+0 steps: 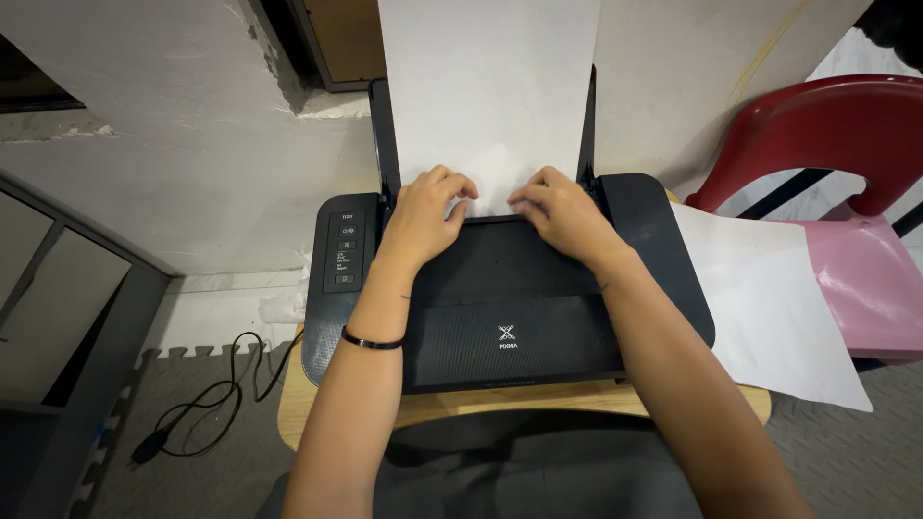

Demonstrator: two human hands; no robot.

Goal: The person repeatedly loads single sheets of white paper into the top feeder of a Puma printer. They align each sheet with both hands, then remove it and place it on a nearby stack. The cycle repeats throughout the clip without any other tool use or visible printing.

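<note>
Both my arms are bare, no sleeves from elbow to wrist. My left hand [423,213] has no rings or watch that I can see; just behind it, on the wrist, is a thin black band [372,341], prob. a hair tie or cord bracelet. My right hand [562,213] is bare too, w/ a tiny dark mark on that forearm. Near edge: dark grey fabric over my lap.
</note>
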